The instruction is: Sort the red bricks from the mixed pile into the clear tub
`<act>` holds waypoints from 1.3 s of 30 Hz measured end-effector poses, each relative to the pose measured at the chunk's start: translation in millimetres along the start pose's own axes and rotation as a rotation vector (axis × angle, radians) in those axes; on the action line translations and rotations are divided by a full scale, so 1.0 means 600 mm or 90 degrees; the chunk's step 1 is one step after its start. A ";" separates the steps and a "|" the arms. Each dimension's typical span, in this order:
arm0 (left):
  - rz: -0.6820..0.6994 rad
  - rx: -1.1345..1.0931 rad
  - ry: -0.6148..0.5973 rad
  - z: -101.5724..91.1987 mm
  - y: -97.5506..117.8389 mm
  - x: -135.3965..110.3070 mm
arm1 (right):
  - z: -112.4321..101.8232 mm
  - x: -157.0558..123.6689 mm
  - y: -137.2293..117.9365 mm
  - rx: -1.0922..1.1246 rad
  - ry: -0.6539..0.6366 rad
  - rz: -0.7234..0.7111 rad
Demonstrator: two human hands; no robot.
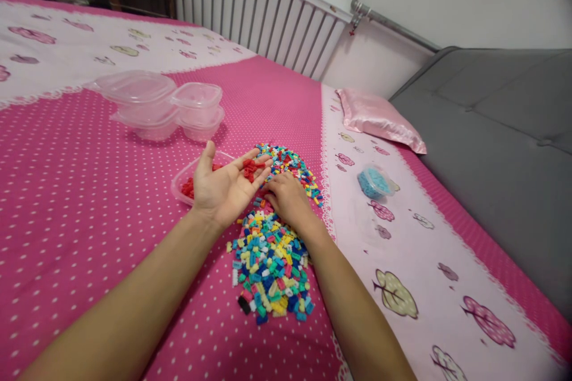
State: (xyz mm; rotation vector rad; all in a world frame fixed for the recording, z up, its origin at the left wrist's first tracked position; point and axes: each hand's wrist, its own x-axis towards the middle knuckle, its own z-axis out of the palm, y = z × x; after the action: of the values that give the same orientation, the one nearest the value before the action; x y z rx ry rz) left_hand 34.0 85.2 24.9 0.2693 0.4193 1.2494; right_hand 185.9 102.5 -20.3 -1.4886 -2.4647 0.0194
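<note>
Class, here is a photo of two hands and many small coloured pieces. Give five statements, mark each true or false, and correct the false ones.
1. The left hand is palm up, with red pieces on it. True.
2. The right hand is far from the mixed pieces. False: it is among them.
3. The tub nearest the left hand contains only yellow pieces. False: red ones show inside.
4. A pink pillow lies beside the grey headboard. True.
5. The clear containers are all unstacked. False: they form stacks.
</note>
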 end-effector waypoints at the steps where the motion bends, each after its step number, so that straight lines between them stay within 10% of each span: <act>1: 0.000 0.002 0.000 0.000 0.000 0.000 | -0.001 0.000 0.000 0.006 0.000 0.009; 20: -0.141 0.016 0.000 -0.012 -0.017 0.007 | -0.080 -0.019 0.026 0.425 0.354 0.137; 39: -0.194 0.003 -0.028 -0.023 -0.022 0.013 | -0.107 -0.030 -0.008 0.349 0.348 0.063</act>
State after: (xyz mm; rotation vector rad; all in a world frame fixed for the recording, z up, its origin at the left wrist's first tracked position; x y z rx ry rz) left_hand 41.2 87.9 5.7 0.2270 0.4083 0.9434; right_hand 204.4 76.5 38.5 -1.1730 -1.7629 0.2502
